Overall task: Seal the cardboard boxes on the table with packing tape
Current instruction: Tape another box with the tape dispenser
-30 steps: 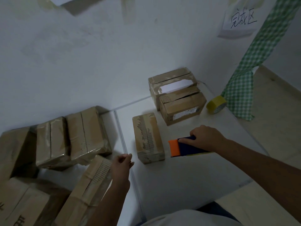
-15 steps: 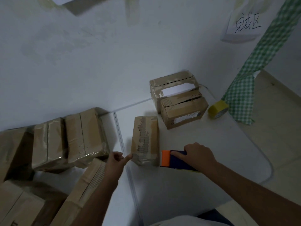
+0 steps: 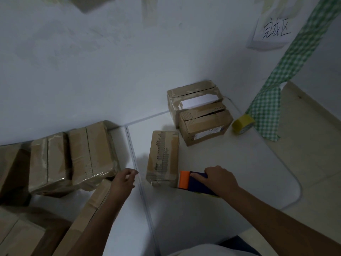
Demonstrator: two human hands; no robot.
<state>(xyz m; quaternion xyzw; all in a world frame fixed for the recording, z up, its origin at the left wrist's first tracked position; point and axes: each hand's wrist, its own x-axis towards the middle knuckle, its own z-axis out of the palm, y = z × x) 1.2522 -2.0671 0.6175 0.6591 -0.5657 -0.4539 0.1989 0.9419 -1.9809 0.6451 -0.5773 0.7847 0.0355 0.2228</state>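
A long taped cardboard box lies in the middle of the white table. My right hand grips a blue and orange tape dispenser, its orange end touching the box's near right corner. My left hand hovers left of the box with fingers loosely curled, holding nothing. Two more boxes are stacked at the back by the wall. A yellow tape roll lies to their right.
Several taped boxes are piled on a lower surface at the left, one under my left forearm. A green checked cloth hangs at the right by the table's rounded edge. A paper sign is stuck on the wall.
My right hand has slid the dispenser left until it meets the box's near corner. My left hand has come up beside the box's left side. The box has turned slightly.
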